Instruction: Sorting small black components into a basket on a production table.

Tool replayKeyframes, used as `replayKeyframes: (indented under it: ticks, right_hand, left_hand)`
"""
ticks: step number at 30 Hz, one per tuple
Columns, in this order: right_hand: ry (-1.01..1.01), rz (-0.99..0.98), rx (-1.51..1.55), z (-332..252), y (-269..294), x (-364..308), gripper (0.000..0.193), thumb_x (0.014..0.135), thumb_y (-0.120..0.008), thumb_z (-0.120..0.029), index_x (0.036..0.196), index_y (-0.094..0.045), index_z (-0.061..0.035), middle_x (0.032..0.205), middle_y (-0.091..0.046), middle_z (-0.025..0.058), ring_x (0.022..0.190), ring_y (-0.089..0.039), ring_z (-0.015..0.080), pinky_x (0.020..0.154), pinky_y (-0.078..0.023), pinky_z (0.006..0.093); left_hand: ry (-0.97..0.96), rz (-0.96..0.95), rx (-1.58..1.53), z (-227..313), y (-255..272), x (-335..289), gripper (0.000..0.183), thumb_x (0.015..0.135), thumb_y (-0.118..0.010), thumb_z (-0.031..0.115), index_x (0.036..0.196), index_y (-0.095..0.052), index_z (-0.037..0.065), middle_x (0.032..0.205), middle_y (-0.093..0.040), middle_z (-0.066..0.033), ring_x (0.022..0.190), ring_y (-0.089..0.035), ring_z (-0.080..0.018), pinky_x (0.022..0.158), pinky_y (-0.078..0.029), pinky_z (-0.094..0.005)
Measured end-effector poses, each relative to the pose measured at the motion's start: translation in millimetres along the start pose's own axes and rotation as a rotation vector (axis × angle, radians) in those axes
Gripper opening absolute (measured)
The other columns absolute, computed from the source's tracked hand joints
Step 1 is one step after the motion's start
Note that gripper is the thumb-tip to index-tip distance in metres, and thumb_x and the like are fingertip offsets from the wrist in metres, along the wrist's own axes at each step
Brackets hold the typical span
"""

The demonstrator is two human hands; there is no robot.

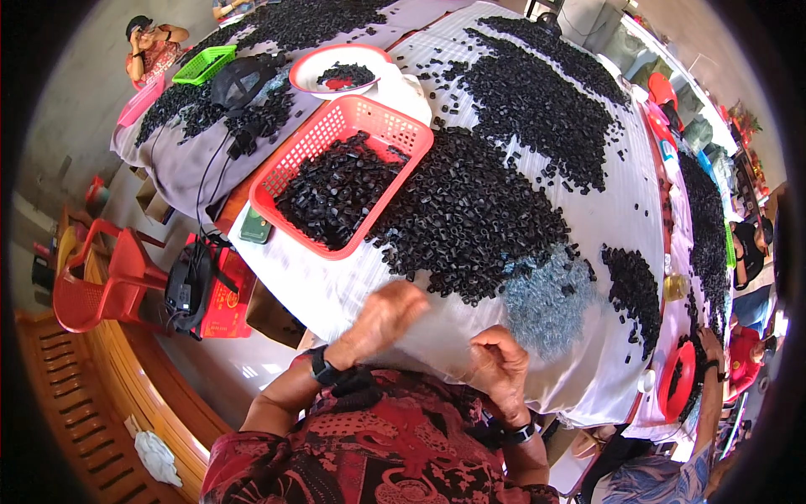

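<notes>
My left hand (390, 315) is raised over the table's near edge, with a dark band at its wrist. Motion smears its fingers, so their grip is unclear. To its right, my right hand (501, 363) has thumb and fingers pinched together; anything between them is too small to name. Just beyond both hands spreads a heap of small black tube-like pieces (478, 210). A pile of small clear bluish pieces (550, 302) lies nearest my right hand. Beyond my left hand, a red perforated basket (357, 118) holds many more black pieces.
A green phone (255, 227) lies by the basket's left corner. Behind it stands a red-rimmed white bowl (315, 59). A black cap (242, 81) and green basket (204, 64) sit far left. A red chair (101, 286) stands left. A co-worker's hand (712, 346) is at right.
</notes>
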State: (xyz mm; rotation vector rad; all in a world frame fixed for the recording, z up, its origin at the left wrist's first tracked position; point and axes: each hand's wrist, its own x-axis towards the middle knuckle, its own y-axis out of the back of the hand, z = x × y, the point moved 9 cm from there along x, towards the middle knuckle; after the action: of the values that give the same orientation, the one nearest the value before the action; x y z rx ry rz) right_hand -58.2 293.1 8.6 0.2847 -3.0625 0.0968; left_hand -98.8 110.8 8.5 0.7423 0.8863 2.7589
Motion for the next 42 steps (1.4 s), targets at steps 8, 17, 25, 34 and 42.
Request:
replayKeyframes:
  ticks: [8, 17, 25, 34, 42]
  right_hand:
    - [0.387, 0.178, -0.242, -100.8, 15.8, 24.4, 0.012, 0.079, -0.064, 0.003, 0.090, -0.062, 0.0003, 0.082, -0.059, 0.0080, 0.070, -0.052, 0.0139, 0.065, -0.043, 0.0250]
    - [0.333, 0.123, -0.228, -30.4, 2.0, 39.0, 0.008, 0.083, -0.059, 0.002, 0.090, -0.060, -0.0017, 0.080, -0.055, 0.0020, 0.069, -0.049, 0.0078, 0.061, -0.041, 0.0223]
    - [0.459, -0.250, -0.662, 34.1, -36.8, 6.6, 0.010, 0.076, -0.063, 0.000, 0.082, -0.056, -0.0051, 0.074, -0.054, 0.0095, 0.062, -0.056, 0.0262, 0.055, -0.047, 0.0340]
    - [0.499, -0.228, -0.744, 29.2, -43.8, 7.2, 0.011, 0.075, -0.062, -0.002, 0.082, -0.054, -0.0055, 0.073, -0.053, 0.0088, 0.064, -0.057, 0.0277, 0.056, -0.048, 0.0376]
    - [0.524, -0.229, -0.747, 27.9, -43.0, 5.5, 0.012, 0.076, -0.062, -0.003, 0.082, -0.053, -0.0055, 0.073, -0.051, 0.0094, 0.064, -0.056, 0.0281, 0.058, -0.048, 0.0379]
  left_hand:
    - [0.102, 0.143, 0.266, -56.3, 21.5, -2.5, 0.010, 0.076, -0.061, 0.000, 0.086, -0.060, 0.001, 0.081, -0.060, -0.0147, 0.077, -0.059, -0.0334, 0.068, -0.049, -0.0410]
    - [-0.054, 0.087, 0.129, -16.0, -15.3, 4.0, 0.012, 0.076, -0.065, 0.002, 0.087, -0.061, 0.001, 0.082, -0.061, -0.0140, 0.078, -0.061, -0.0322, 0.069, -0.050, -0.0396]
    - [-0.223, 0.065, 0.408, 23.8, -40.4, 44.0, 0.047, 0.075, -0.065, 0.006, 0.120, -0.051, -0.001, 0.124, -0.046, -0.0206, 0.105, -0.047, -0.0361, 0.087, -0.043, -0.0446]
    - [-0.230, -0.041, 0.489, -11.9, -66.7, 53.2, 0.023, 0.076, -0.058, 0.004, 0.099, -0.060, 0.000, 0.111, -0.054, -0.0174, 0.102, -0.050, -0.0345, 0.090, -0.042, -0.0434]
    - [-0.178, -0.003, 0.595, -29.0, -52.6, 43.2, 0.012, 0.075, -0.062, 0.006, 0.086, -0.060, 0.004, 0.088, -0.055, -0.0109, 0.083, -0.052, -0.0295, 0.074, -0.045, -0.0393]
